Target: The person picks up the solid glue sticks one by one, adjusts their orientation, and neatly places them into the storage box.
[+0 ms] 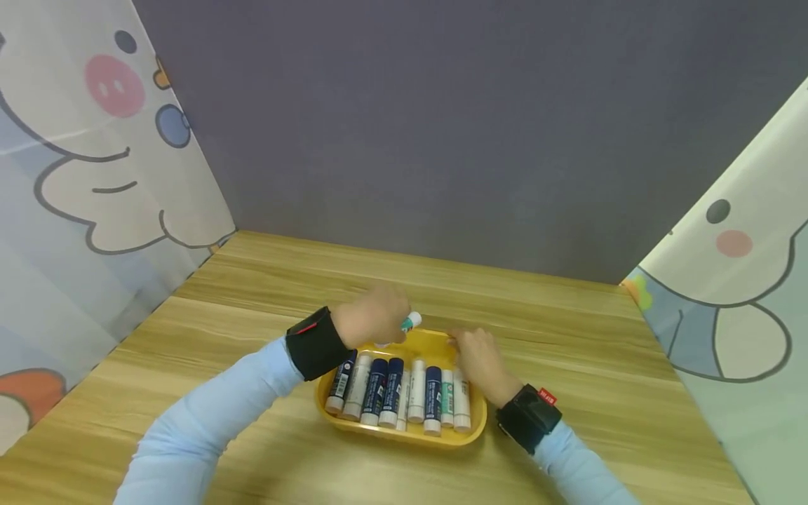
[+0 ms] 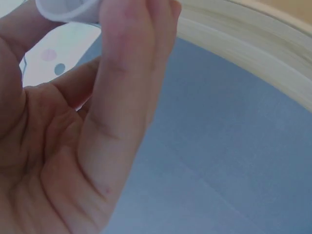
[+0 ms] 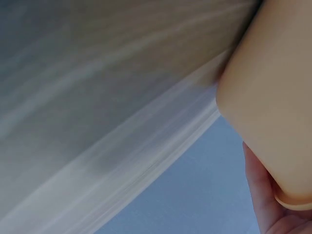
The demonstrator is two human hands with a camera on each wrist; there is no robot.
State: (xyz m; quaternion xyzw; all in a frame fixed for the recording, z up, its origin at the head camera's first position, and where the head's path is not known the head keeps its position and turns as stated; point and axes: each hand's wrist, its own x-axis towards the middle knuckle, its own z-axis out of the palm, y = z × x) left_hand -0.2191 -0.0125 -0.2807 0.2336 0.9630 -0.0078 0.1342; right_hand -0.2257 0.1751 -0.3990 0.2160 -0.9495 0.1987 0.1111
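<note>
My left hand (image 1: 375,314) is above the back left of a yellow plastic basket (image 1: 404,436), pinching a glue stick (image 1: 412,322) with a white end and a green label. In the left wrist view, a round white end (image 2: 68,10) of that glue stick sits between the thumb and fingers of the left hand (image 2: 92,126). At the basket's right side, my right hand (image 1: 481,359) grips the rim. The right wrist view shows fingers (image 3: 261,190) against the basket's outer wall (image 3: 273,97). Several glue sticks (image 1: 375,389), with navy, white or green labels, lie side by side inside the basket.
The basket stands on a wood-grain table (image 1: 265,280). Behind the table rises a dark grey panel (image 1: 404,140). Curtains with cartoon animals hang at the left (image 1: 95,175) and right (image 1: 751,294).
</note>
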